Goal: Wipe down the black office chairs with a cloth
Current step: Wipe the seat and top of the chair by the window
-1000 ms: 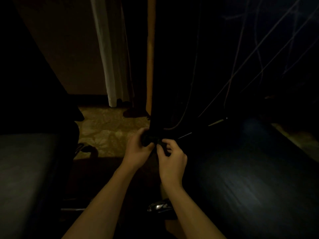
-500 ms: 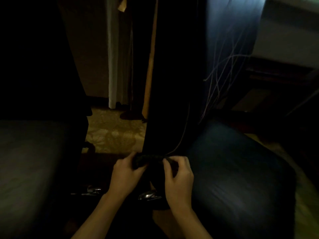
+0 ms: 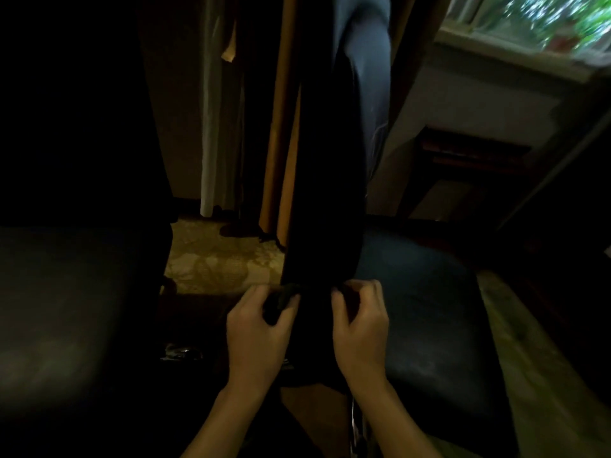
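1. The left hand (image 3: 256, 335) has its fingers curled round a dark wad, most likely the cloth (image 3: 283, 297), and grips it against the lower left edge of the chair back (image 3: 325, 206).
2. The right hand (image 3: 360, 325) is curled too, fingertips at the right edge of the same dark upright. In this light I cannot tell whether it pinches more cloth or the edge itself.
3. The 2 hands sit level, close together, 1 on each side of the upright, just above where it meets the seat (image 3: 426, 309).
4. The step in hand looks like wiping the base of the back. To do it well, keep the cloth wrapped tight round the edge, press evenly from both sides and draw along the full edge, not just dab at 1 spot.
5. The join between back and seat probably traps dust, so work the cloth into that crease.
6. A 2nd chair (image 3: 66, 309) stands to the left, its seat dim and apart from both hands.
7. Patterned carpet (image 3: 218, 262) shows between the 2 chairs; a window (image 3: 542, 24) glows at the upper right.
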Available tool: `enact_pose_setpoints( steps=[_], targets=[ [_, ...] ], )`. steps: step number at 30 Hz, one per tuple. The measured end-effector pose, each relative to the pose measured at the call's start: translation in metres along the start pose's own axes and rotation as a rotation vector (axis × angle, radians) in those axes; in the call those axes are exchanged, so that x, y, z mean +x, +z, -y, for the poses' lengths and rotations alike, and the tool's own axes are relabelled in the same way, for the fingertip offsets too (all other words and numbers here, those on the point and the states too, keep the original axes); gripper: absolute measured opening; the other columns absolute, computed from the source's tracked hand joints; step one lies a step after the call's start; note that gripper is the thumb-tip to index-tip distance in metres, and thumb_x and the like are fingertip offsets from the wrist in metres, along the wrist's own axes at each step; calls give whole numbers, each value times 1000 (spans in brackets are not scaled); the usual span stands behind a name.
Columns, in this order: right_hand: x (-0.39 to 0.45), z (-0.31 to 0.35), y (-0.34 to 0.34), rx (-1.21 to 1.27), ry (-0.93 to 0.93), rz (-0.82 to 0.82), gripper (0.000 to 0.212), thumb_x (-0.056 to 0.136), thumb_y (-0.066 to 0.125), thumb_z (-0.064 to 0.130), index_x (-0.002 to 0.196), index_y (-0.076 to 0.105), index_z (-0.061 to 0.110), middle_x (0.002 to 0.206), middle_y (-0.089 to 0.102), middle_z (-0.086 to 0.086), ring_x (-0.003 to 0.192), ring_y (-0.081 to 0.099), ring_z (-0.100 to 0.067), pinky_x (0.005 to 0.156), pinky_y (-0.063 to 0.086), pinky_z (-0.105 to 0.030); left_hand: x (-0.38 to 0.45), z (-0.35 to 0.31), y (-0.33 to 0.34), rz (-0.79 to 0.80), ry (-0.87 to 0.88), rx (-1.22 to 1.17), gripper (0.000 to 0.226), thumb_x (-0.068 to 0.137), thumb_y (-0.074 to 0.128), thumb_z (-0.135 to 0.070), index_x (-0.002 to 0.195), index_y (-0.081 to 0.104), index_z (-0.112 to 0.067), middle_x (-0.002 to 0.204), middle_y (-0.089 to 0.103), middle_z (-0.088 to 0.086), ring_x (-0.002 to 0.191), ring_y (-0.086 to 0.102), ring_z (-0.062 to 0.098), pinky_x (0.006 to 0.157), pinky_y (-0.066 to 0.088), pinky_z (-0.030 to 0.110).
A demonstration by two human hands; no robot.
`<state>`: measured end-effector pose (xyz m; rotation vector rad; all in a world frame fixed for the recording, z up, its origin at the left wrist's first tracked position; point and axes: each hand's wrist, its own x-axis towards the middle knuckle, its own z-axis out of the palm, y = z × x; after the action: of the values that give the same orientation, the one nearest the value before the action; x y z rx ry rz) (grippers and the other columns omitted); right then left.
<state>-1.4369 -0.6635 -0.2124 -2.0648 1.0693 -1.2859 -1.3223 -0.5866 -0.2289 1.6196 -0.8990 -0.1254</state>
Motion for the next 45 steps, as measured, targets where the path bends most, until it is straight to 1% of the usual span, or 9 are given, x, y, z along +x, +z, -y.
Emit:
enact_pose_setpoints(
  steps=[8, 11, 14, 17, 19, 25, 33, 38, 45],
  targets=[
    [57, 50, -45, -30, -215, -135, 10, 90, 64, 5, 98, 59, 3, 96, 53, 1, 80, 51, 2, 71, 40, -4, 26, -85, 0, -233, 114, -5, 20, 81, 74, -24, 88, 56, -18, 86, 53, -6, 78, 52, 6, 67, 42, 9],
    [90, 81, -56, -30, -302, -187, 11, 90, 62, 7, 98, 58, 1, 97, 52, -2, 80, 48, -1, 70, 43, -6, 53, -119, -2, -314, 61, -136, 45, 76, 76, -34, 112, 50, -22, 111, 51, -6, 99, 52, 7, 82, 44, 11],
    [122, 108, -59, -11, -356, -185, 19, 90, 64, 14, 102, 56, 2, 102, 50, -4, 81, 47, 0, 73, 44, -5, 79, -142, -2, -213, -18, -329, 67, 81, 76, -29, 139, 43, -20, 123, 50, -16, 109, 54, -3, 86, 45, 6],
    [135, 113, -52, 37, -351, -75, 35, 88, 69, 28, 108, 51, 5, 106, 47, -2, 82, 50, -1, 70, 46, -6, 84, -144, 4, -196, 36, -302, 42, 88, 70, -18, 128, 59, -13, 100, 64, -17, 97, 63, -3, 75, 47, 6],
    [134, 106, -45, 72, -337, -30, 38, 89, 68, 30, 111, 49, 6, 107, 48, -1, 87, 54, -7, 72, 48, -10, 80, -140, 10, -235, 39, -322, 36, 88, 68, -14, 123, 62, -15, 100, 67, -12, 97, 64, -2, 78, 48, 8],
    [122, 77, -32, 162, -333, -6, 34, 89, 68, 20, 115, 50, 6, 107, 48, 1, 94, 54, -6, 82, 45, -9, 78, -111, 21, -230, 27, -328, 43, 87, 71, -17, 128, 59, -11, 112, 68, 0, 105, 65, 8, 88, 54, 22],
    [80, 18, -9, 93, -219, 73, 38, 85, 72, 19, 114, 47, 16, 108, 48, 7, 94, 51, 3, 82, 43, -6, 54, -39, 39, -79, -186, -378, 49, 84, 73, -21, 131, 57, -21, 114, 67, -8, 106, 63, 3, 83, 51, 15],
    [58, 4, -3, 45, -189, 86, 36, 84, 73, 16, 109, 47, 15, 105, 51, 1, 92, 56, -6, 80, 47, -9, 42, -7, 41, 85, -348, -522, 49, 78, 77, -25, 125, 61, -25, 112, 70, -1, 104, 67, 13, 78, 55, 24],
    [101, 59, -13, -76, -388, -43, 28, 80, 76, 8, 98, 54, 4, 97, 55, -8, 81, 54, -10, 72, 45, -14, 77, -42, 28, 28, -202, -500, 50, 80, 73, -36, 125, 60, -19, 112, 69, -2, 104, 66, 11, 83, 54, 23]
  ],
)
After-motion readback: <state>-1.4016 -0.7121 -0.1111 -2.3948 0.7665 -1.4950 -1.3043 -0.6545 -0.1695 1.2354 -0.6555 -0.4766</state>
